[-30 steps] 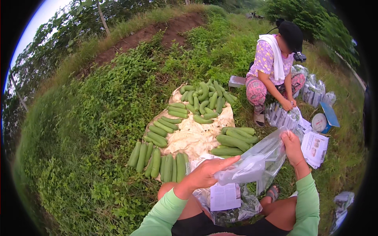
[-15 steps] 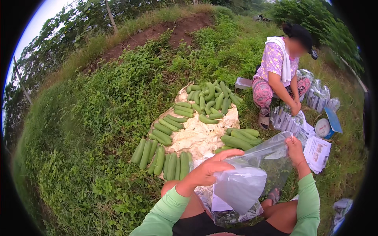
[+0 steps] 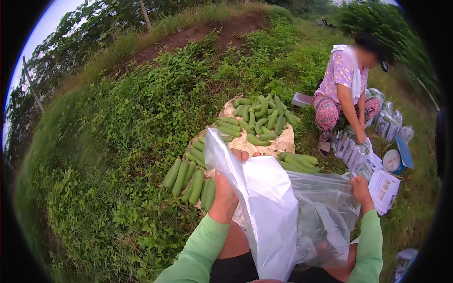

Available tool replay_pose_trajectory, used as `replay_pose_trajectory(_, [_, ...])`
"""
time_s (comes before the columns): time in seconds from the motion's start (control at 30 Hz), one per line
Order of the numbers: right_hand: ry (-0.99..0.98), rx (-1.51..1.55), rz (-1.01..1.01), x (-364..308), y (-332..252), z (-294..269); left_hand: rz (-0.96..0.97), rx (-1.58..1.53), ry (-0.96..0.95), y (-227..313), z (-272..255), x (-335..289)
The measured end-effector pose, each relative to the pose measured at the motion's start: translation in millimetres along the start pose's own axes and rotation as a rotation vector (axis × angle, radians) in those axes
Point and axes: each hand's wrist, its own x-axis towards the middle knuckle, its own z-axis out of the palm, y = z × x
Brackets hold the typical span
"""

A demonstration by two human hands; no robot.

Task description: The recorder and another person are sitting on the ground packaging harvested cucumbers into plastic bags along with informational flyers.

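Observation:
A large clear plastic bag (image 3: 325, 203) is stretched between my hands, above my lap. My right hand (image 3: 362, 191) pinches its right edge between closed fingers. At the other side my left hand (image 3: 226, 191) grips the bag near its rim, with several fingertips showing past the top and the rest hidden behind the plastic. The bag's left part looks whitish; whether that is paper or glare I cannot tell. Beyond my left hand, long green cucumber-like vegetables (image 3: 180, 177) lie in rows on a pale cloth (image 3: 278, 145).
A person (image 3: 344, 87) squats at the right, hands on wrapped bundles (image 3: 351, 152). A blue scale (image 3: 393, 161) with a round dial and printed papers (image 3: 383, 189) lie close by. More wrapped bundles (image 3: 388, 121) stand behind. Low green plants (image 3: 118, 155) cover the left.
My left hand has gone up and left, pulling the bag wide. The bag now hides part of the cloth and vegetables. My right hand is slightly lower and further right.

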Motion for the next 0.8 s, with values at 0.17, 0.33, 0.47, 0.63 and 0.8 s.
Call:
replay_pose_trajectory(0.17, [0.155,-0.459,-0.307,7.5,82.2,3.5,0.174,-0.220,-0.008,24.4,-9.8,14.1])
replay_pose_trajectory(0.33, [0.227,-0.704,-0.200,-16.6,240.5,-95.8,0.443,-0.148,-0.328,83.1,-151.1,42.1])
replay_pose_trajectory(0.47, [0.275,-0.370,0.246,-16.5,190.9,-108.4,0.408,1.359,0.433,69.4,-77.5,29.8])
replay_pose_trajectory(0.63, [0.383,0.056,-0.139,9.0,26.3,-89.1,0.239,1.522,0.022,51.1,-47.4,10.2])
replay_pose_trajectory(0.8, [0.238,0.135,-0.283,-22.7,-164.9,-58.1,-0.018,1.349,-0.837,-9.7,-7.2,-5.3])
